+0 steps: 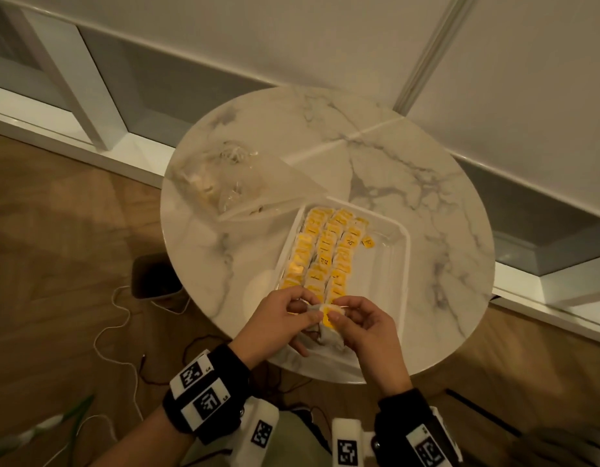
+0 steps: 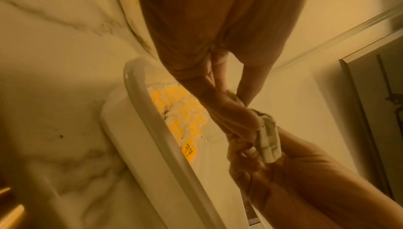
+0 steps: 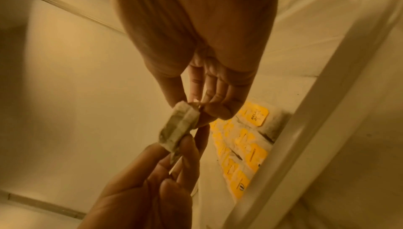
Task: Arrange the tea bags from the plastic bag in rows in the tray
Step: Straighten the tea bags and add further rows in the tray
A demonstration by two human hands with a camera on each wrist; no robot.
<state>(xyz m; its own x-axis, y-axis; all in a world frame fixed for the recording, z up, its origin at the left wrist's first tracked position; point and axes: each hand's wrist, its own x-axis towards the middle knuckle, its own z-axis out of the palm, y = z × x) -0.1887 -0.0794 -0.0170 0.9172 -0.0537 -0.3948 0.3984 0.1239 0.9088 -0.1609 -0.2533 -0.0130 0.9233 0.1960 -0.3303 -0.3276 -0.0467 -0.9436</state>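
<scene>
A white tray (image 1: 401, 261) lies on the round marble table (image 1: 376, 156), its left half filled with rows of tea bags (image 1: 325, 251) bearing yellow tags. Above the tray's near end my left hand (image 1: 285, 315) and right hand (image 1: 355, 318) both pinch one tea bag (image 1: 325, 320) between fingertips. The same tea bag (image 2: 269, 144) hangs between both hands in the left wrist view, over the tray rim (image 2: 152, 122). From the right wrist, the tea bag (image 3: 181, 127) is held above the filled rows (image 3: 242, 150). A clear plastic bag (image 1: 238, 183) lies at the table's left.
One loose yellow tag (image 1: 368, 243) lies in the tray's bare right half. A small dark box (image 1: 155, 274) and white cables (image 1: 120, 328) lie on the wooden floor at left. White cabinets (image 1: 89, 79) stand behind the table.
</scene>
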